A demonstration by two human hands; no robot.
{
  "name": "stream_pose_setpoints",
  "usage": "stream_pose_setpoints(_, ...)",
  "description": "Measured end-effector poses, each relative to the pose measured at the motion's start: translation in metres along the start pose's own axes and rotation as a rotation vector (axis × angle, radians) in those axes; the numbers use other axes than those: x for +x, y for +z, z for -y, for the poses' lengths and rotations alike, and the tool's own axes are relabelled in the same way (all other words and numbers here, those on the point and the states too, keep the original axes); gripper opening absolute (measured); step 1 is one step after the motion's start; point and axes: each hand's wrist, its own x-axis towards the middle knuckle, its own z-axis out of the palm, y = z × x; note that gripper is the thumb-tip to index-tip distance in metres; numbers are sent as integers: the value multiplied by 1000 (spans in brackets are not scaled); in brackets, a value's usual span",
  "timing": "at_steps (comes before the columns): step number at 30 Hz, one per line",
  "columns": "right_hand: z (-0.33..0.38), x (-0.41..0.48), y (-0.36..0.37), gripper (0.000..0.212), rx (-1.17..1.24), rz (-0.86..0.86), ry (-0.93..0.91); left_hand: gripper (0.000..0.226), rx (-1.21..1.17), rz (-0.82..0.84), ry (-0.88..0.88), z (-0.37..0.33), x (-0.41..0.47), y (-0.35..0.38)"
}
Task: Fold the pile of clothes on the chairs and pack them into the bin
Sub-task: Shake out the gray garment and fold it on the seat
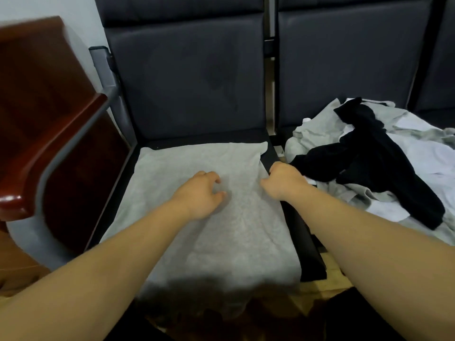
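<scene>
Two hands on the shirt [197,242]: left hand [199,193] rests loosely curled, right hand [283,180] pinches its edge. Risk: a lopsided pull could drag it off the seat [302,242].

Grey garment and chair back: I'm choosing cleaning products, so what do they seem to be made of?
The grey garment looks like a thin, matte jersey knit, perhaps cotton or a blend: it has a heathered speckle and lies in soft creases. The chair back looks like dark leather or imitation leather: it is smooth, with a faint sheen and padded panels. Which of the two cannot be told.
</scene>
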Motion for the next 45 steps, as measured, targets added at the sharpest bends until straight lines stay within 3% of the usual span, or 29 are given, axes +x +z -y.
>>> stream_pose_setpoints(9,-10,80,7,37,25,116,62,32,-102,-50,3,-68,189,-8)
stream_pose_setpoints(12,-14,87,5,32,17,193,85,32,30,51,3,-85,222,-5)
stream_pose_setpoints(16,-20,90,2,29,86,211,110,11,97,160,41,-88,240,-16)
stream_pose_setpoints(20,-30,90,0,18,338,124,174,13,-3,22,7,-82,244,-28)
stream_pose_setpoints(24,-32,83,-1,8,313,41,171,9,-64,-73,-61,-81,238,-5)
stream_pose_setpoints(26,-30,74,-2,8,230,-3,133,10,-84,-115,-56,-80,226,3)
stream_pose_setpoints(29,-21,41,-14,15,125,-84,52,31,-165,-148,-38,-72,179,-9)
stream_pose_setpoints(31,-12,8,-20,13,153,-80,-57,30,-245,-159,-81,-59,130,-22)
stream_pose_setpoints(36,14,-87,-1,5,219,374,-284,5,-419,-127,-183,-20,-22,-33)
stream_pose_setpoints(39,31,-137,28,7,122,503,-369,5,-471,-52,-247,6,-100,-22)
stream_pose_setpoints(42,40,-167,53,12,113,652,-343,8,-582,106,-271,31,-153,-4)
stream_pose_setpoints(45,37,-182,84,14,147,787,-241,15,-596,389,-358,51,-184,11)
